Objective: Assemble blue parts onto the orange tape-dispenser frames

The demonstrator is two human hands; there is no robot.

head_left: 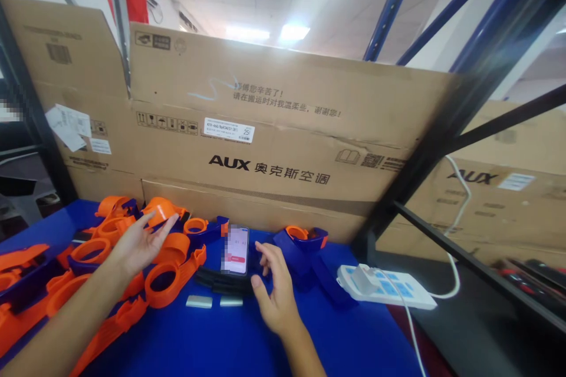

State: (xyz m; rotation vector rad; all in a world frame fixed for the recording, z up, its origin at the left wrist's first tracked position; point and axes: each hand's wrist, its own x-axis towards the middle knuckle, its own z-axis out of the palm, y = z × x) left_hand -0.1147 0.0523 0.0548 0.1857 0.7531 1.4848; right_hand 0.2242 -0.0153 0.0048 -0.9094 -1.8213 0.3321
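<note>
My left hand [139, 245] hovers over a pile of orange plastic pieces with round rings, which look like packing tape dispensers. Its fingers are spread, next to an orange ring piece [160, 210], and I see nothing held in it. To the right of a phone [236, 251], my right hand [275, 291] is raised with thumb and fingers apart and nothing between them. The phone leans upright on a black object [223, 281], its screen lit. Two small silvery strips [198, 301] lie in front of it. Another orange ring piece [163, 284] lies near my left wrist.
A blue piece with an orange ring [297, 232] stands at the back of the blue tabletop [212, 347]. On the right lies a white power strip [389, 287] with a plugged-in charger and cable. Behind rises a cardboard wall [274, 129]; a dark metal post [411, 153] slants at the right.
</note>
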